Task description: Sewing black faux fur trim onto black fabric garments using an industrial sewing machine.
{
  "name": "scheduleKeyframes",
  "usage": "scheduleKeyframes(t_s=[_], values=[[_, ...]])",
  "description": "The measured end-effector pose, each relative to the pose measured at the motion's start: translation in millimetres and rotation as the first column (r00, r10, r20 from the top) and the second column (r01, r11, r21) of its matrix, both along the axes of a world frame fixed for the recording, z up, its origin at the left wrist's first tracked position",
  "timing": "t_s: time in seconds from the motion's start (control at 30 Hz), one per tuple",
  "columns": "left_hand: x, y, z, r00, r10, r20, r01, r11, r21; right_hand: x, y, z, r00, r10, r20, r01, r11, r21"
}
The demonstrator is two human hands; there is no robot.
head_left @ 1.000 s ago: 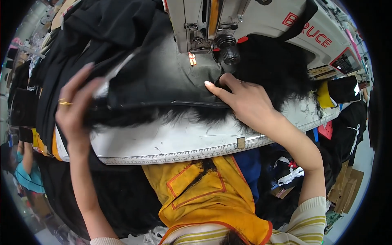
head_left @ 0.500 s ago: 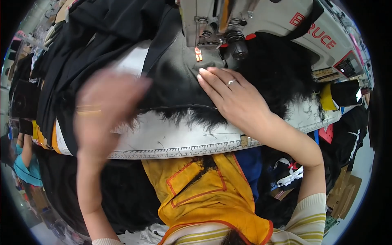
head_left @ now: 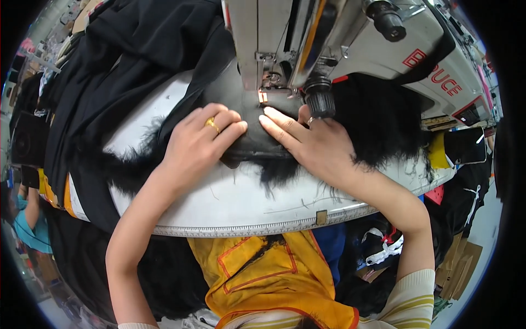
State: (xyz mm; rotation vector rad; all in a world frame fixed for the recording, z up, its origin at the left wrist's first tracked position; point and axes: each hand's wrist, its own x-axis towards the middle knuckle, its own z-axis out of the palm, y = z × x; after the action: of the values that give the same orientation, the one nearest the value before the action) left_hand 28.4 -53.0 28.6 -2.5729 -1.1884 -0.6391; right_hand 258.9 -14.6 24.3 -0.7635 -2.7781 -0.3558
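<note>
A dark, fur-trimmed fabric piece (head_left: 224, 93) lies on the white machine table (head_left: 219, 197), under the needle area of a sewing machine (head_left: 246, 49). My left hand (head_left: 200, 142) is left of the needle, fingers curled down and pressed onto the fabric, a gold ring showing. My right hand (head_left: 309, 145) lies on the fabric just below the needle, first two fingers stretched out toward the lit presser foot (head_left: 263, 96). Black fur (head_left: 372, 120) fluffs out right of it and also along the fabric's left side. My left fingertips are partly hidden in the fabric.
Black cloth (head_left: 120, 33) is piled at the back left. A phone (head_left: 463, 145) rests at the table's right end, a dark speaker-like box (head_left: 27, 137) stands far left. A measuring tape strip (head_left: 285, 223) runs along the front edge. A co-worker's turquoise sleeve (head_left: 30, 230) shows at left.
My left hand has swung in to the right and now bears on the fabric beside my right hand. The fabric has shifted, exposing more white table and fur at left. The view has shifted slightly.
</note>
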Motion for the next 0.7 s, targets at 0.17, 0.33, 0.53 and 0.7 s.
scheduleKeyframes(t_s=[0.17,0.33,0.53,0.7], values=[[-2.5,16.8,-7.5,0.997,-0.045,-0.07,0.051,0.995,0.081,9.7,23.0,-12.1,0.998,-0.038,-0.048,0.043,0.994,0.098],[-2.4,16.0,4.8,0.997,-0.01,-0.074,0.01,1.0,-0.003,19.7,37.0,-4.2,0.99,-0.087,-0.111,0.111,0.966,0.232],[0.1,32.2,1.0,0.997,-0.029,-0.072,0.027,0.999,-0.022,29.4,43.5,0.6,0.981,-0.19,0.048,0.171,0.948,0.267],[-6.1,38.8,-10.8,0.998,-0.057,0.002,0.057,0.997,-0.06,33.7,43.5,-8.3,0.989,-0.149,-0.011,0.148,0.969,0.198]])
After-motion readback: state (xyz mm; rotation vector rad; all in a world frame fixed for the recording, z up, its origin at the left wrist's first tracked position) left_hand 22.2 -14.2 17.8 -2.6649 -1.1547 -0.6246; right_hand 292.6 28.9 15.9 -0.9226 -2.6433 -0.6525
